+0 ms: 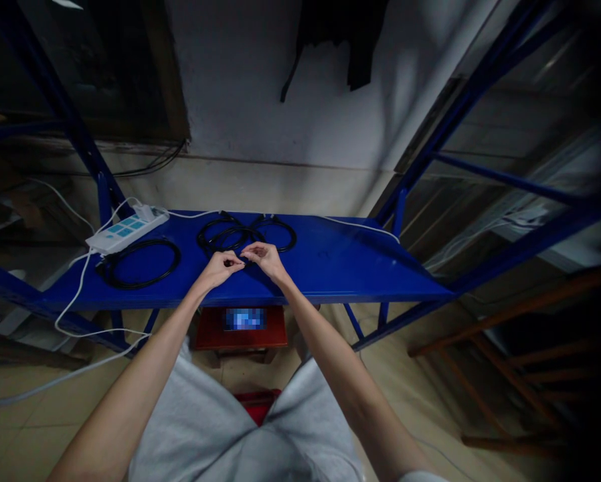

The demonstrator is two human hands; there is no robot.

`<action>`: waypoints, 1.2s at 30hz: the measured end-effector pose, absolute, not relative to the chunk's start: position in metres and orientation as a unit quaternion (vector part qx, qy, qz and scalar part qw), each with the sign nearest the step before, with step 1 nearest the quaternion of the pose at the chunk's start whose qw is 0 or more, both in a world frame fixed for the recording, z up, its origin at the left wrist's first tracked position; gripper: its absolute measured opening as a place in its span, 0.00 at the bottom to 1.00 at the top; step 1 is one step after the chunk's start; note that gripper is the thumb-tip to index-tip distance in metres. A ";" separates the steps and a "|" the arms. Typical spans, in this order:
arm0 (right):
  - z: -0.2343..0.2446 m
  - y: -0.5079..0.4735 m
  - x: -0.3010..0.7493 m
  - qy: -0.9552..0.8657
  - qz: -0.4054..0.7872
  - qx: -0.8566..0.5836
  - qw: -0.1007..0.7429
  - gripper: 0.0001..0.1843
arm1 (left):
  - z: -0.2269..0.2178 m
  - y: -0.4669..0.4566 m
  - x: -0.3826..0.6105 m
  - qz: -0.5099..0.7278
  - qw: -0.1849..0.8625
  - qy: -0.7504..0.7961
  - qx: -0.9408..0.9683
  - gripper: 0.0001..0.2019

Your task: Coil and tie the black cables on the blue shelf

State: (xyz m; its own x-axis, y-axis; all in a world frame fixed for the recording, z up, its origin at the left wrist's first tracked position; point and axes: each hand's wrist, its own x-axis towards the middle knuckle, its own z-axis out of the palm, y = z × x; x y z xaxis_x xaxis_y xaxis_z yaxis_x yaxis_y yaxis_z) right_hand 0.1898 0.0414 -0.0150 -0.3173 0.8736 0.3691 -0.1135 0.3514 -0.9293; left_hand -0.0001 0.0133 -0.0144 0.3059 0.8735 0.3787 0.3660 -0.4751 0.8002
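Both my hands meet over the middle of a blue metal shelf (340, 268). My left hand (220, 264) is closed in a pinch, and my right hand (263, 256) is curled shut beside it. Between the fingertips runs a black cable (230, 235) that lies in loose coils just behind the hands. A further loop of black cable (280, 231) lies to the right of those coils. A separate black cable coil (140, 264) rests on the shelf to the left, apart from my hands.
A white power strip (124, 229) with blue switches sits at the shelf's back left, its white cords (74, 301) trailing off the edge to the floor. Blue rack posts (79, 134) rise on both sides. A red stool (240, 328) stands under the shelf, wooden frames (521, 375) at the right.
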 end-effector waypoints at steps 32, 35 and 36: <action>-0.021 0.044 0.189 -0.788 0.268 -0.350 0.430 0.06 | -0.014 0.018 0.002 0.458 0.326 0.484 0.671 0.09; -0.023 0.044 0.189 -0.787 0.251 -0.365 0.428 0.04 | -0.014 0.018 0.001 0.460 0.328 0.486 0.667 0.09; -0.025 0.043 0.188 -0.788 0.243 -0.371 0.426 0.04 | -0.014 0.018 0.001 0.460 0.331 0.487 0.665 0.09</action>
State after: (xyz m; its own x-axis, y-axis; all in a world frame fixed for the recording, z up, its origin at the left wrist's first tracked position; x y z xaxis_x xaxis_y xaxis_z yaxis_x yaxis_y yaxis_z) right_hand 0.1883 0.0435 -0.0246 -0.3612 0.7922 0.4918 0.3770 0.6065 -0.7001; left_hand 0.0013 0.0181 -0.0141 0.1037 0.9516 0.2892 0.3429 -0.3071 0.8878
